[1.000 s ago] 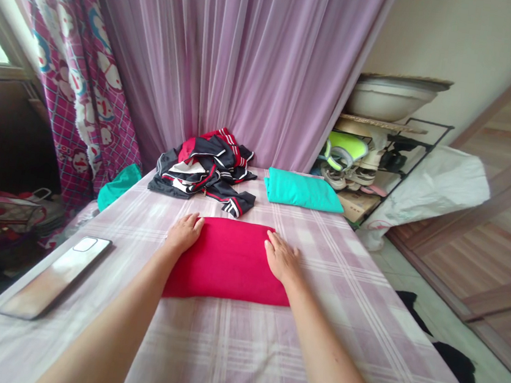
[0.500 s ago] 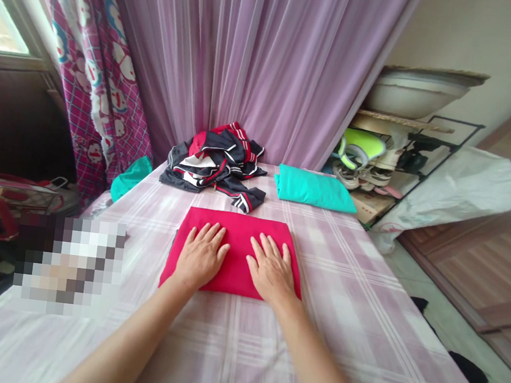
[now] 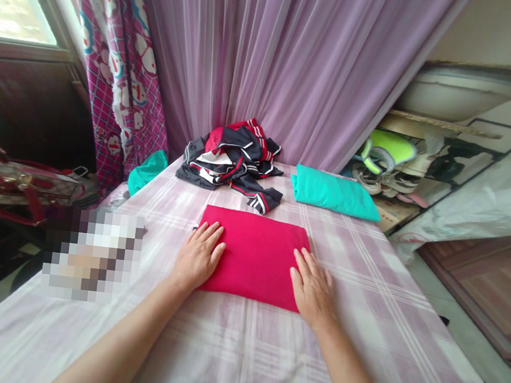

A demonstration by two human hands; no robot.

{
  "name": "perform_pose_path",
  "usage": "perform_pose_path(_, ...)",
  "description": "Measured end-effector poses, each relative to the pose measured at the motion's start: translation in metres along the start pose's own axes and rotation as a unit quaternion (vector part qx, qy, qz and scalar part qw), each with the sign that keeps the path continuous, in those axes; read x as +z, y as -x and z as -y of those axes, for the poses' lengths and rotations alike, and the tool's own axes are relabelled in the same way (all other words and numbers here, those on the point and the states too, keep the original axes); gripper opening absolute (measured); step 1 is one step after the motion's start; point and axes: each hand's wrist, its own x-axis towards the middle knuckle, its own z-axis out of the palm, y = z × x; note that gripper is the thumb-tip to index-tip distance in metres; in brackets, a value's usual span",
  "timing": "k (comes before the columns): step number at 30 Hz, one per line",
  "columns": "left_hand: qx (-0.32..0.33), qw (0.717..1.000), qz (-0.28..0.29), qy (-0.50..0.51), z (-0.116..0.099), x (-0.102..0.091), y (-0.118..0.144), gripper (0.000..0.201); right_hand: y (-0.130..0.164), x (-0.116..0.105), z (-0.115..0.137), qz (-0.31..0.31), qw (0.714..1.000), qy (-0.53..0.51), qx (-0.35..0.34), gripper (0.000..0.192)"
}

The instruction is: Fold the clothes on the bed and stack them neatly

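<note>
A folded red garment (image 3: pixel 254 259) lies flat in front of me on the checked tablecloth (image 3: pixel 236 361); its exact kind does not show. My left hand (image 3: pixel 198 257) rests on its left edge, palm down with fingers stretched out. Over the right edge lies my right hand (image 3: pixel 313 285), also flat and open, its outer fingers reaching past the cloth. A bit of dark and white fabric peeks out at the garment's left side.
Behind the red garment sits a crumpled pile of dark, red and white clothes (image 3: pixel 236 155). A folded turquoise cloth (image 3: pixel 336 193) lies at the back right. Another turquoise cloth (image 3: pixel 147 170) hangs at the left edge. A shoe rack (image 3: pixel 465 132) stands beyond, right.
My hands have moved apart, from the middle of the red garment out to its left and right edges. The view has turned slightly left.
</note>
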Motion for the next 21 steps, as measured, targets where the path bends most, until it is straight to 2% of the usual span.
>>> perform_pose_path(5,0.034,0.999,-0.026,-0.018,-0.007,-0.016,0.008,0.048,0.004,-0.003,-0.012,-0.023,0.998,0.005,0.056,0.049)
perform_pose_path(8,0.082,0.995,-0.055,-0.012,-0.021,-0.024,0.016,0.043,0.004,-0.018,0.003,-0.085,0.995,0.013,0.047,0.049)
perform_pose_path(10,0.112,0.992,-0.05,-0.004,-0.034,-0.025,0.022,0.042,0.005,-0.029,0.025,-0.107,0.994,0.008,0.0,0.049)
perform_pose_path(12,0.137,0.99,-0.026,-0.004,-0.045,-0.022,0.026,0.047,0.008,-0.034,0.048,-0.086,0.994,-0.004,-0.063,0.048)
perform_pose_path(15,0.155,0.988,0.008,-0.02,-0.052,-0.015,0.028,0.059,0.012,-0.03,0.071,-0.014,0.993,-0.017,-0.119,0.047)
perform_pose_path(18,0.163,0.986,0.025,-0.035,-0.049,-0.011,0.028,0.066,0.015,-0.023,0.069,0.026,0.991,-0.015,-0.127,0.048)
perform_pose_path(21,0.163,0.985,0.038,-0.04,-0.041,-0.014,0.029,0.075,0.018,-0.022,0.051,0.03,0.992,-0.008,-0.119,0.048)
